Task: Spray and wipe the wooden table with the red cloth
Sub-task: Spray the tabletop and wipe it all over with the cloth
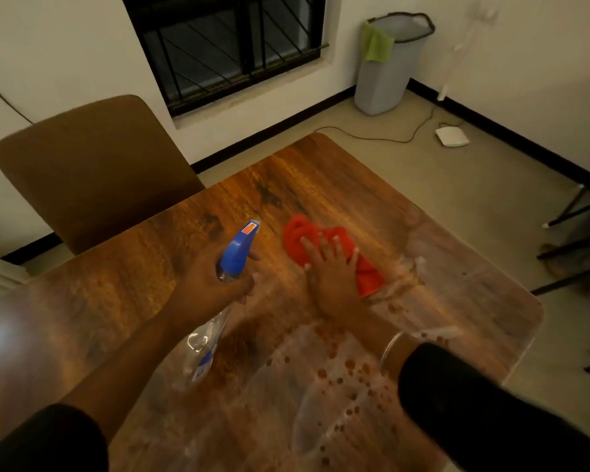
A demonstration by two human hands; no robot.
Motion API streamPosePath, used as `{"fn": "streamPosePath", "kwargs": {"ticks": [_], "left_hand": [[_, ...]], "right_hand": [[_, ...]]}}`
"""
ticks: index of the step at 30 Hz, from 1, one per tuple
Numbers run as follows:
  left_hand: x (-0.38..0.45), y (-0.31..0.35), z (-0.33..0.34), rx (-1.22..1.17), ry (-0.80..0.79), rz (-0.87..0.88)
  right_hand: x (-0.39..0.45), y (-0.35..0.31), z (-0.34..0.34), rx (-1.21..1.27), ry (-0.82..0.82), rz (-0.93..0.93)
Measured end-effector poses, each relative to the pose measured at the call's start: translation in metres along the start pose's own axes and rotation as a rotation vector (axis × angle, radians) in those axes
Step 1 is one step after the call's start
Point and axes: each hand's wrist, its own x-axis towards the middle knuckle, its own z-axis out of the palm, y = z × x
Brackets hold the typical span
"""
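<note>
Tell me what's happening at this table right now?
A person is cleaning the brown wooden table. The left hand grips a clear plastic spray bottle with a blue trigger head, held above the tabletop. The right hand lies flat, pressing the crumpled red cloth onto the wood. Wet streaks and droplets cover the near side and right of the table; the far left looks dry.

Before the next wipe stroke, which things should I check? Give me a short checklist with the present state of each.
1. Red cloth under the right hand, palm flat on it: ok.
2. Spray bottle held in the left hand, off the cloth: ok.
3. Liquid on the wooden table: ok, droplets and wet film show near the person.
4. Wet area wiped: not ok, droplets remain.
5. Liquid left in the bottle: cannot tell.
</note>
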Motion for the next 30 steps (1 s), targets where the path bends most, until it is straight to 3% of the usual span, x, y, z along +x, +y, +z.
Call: {"fn": "streamPosePath", "kwargs": {"ticks": [3,6,9,12,14,17,21,23,30], "left_hand": [[-0.011,0.000,-0.004,0.008,-0.052,-0.004],[-0.022,0.007,-0.005,0.032,-0.083,0.026],[-0.032,0.009,-0.006,0.063,-0.077,0.085],[-0.041,0.006,0.000,0.070,-0.059,0.100],[-0.043,0.003,0.006,0.075,-0.056,0.097],[-0.034,-0.002,0.013,0.054,-0.060,0.102],[-0.010,0.005,0.035,0.040,-0.087,0.070],[0.002,0.011,0.049,0.072,-0.065,0.067],[0.043,0.032,0.086,-0.012,-0.192,0.009]], "right_hand": [[-0.070,-0.051,0.035,0.001,-0.116,-0.325],[-0.076,-0.038,0.026,-0.118,-0.136,-0.440],[-0.035,0.015,-0.019,-0.149,-0.098,-0.172],[-0.004,0.080,-0.072,-0.019,-0.062,0.184],[0.005,0.104,-0.085,0.039,-0.073,0.315],[-0.004,0.090,-0.060,-0.022,-0.041,0.254],[-0.036,0.070,-0.018,-0.069,-0.114,-0.160],[-0.029,0.088,-0.022,-0.110,-0.141,-0.265],[0.086,0.196,-0.091,0.026,0.093,0.239]]}}
